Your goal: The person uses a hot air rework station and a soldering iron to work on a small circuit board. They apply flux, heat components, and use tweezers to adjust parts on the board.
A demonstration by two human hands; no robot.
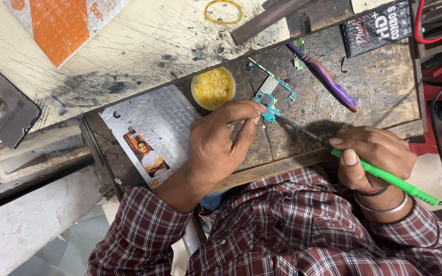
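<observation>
A small blue-green circuit board [270, 95] lies on a dark, worn wooden bench [384, 87]. My left hand [221, 140] pinches thin metal tweezers [241, 121] whose tips rest at the board's near edge. My right hand [374, 153] grips a green-handled soldering iron [384, 176]; its dark metal tip [295, 127] reaches left and touches the board's lower corner. Both wrists come out of red plaid sleeves, and the right one wears a metal bangle.
A round tub of yellow paste [213, 88] stands just left of the board. A purple toothbrush [326, 76] lies to the right, a black packet [377, 26] behind it. A bubble-wrap pouch [152, 130], a yellow rubber band [223, 11] and a dark phone screen [1, 102] lie left.
</observation>
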